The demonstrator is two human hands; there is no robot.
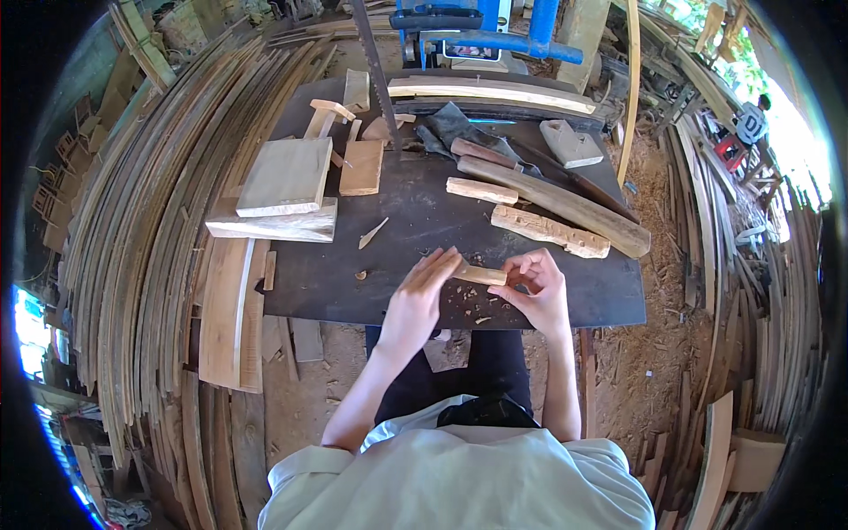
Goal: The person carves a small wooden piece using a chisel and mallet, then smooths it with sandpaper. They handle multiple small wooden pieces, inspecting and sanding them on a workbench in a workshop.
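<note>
A short pale piece of wood [481,276] lies low over the dark tabletop [406,225], between my two hands. My right hand [541,290] has its fingers curled and the thumb at the right end of this piece. The fingers of my left hand [419,296] are stretched out side by side against the piece's left end, which they partly hide; its thumb is not clear to see. Wood chips [468,305] are scattered just below the piece. Beyond it are a rough, notched block [549,232] and a smaller stick [481,190].
A thin upright blade [378,75] rises from the table, with blue machinery [481,40] behind it. Boards [284,177] are stacked at the left. A long rounded timber [565,205] and a dark cloth [464,132] lie farther back. Long planks [150,221] line the floor.
</note>
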